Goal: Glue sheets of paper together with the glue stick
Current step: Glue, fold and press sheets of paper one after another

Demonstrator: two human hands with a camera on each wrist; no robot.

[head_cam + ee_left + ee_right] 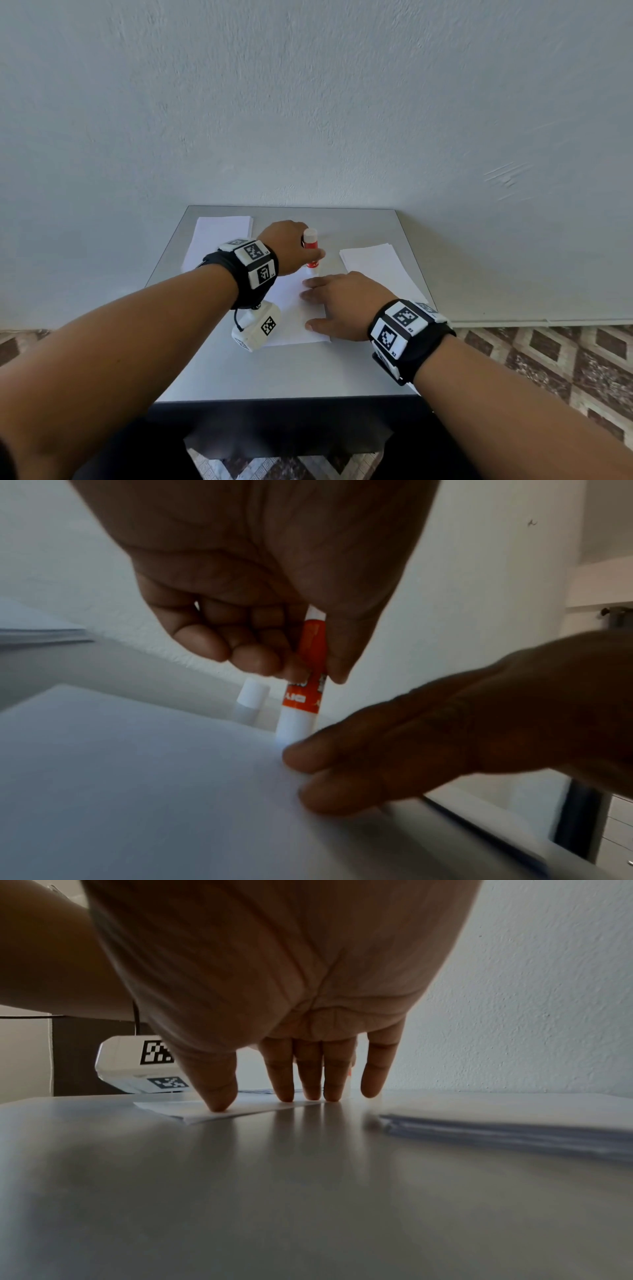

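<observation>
Head view: left hand [287, 247] held the glue stick [311, 253], fingers curled round it.
Right hand [342, 305]: flat on the sheet [291, 308], fingers straight.
Risk: sheet might slip or wrinkle if pushed hard.

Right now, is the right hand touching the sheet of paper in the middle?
Touching. The right wrist view shows the right hand with its fingers planted on the middle sheet.

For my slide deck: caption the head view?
Left hand presses glue stick onto sheet while right hand pins it flat.

Glue stick [311, 254] white, red label; paper [294, 318] white; table [291, 373] grey.
</observation>
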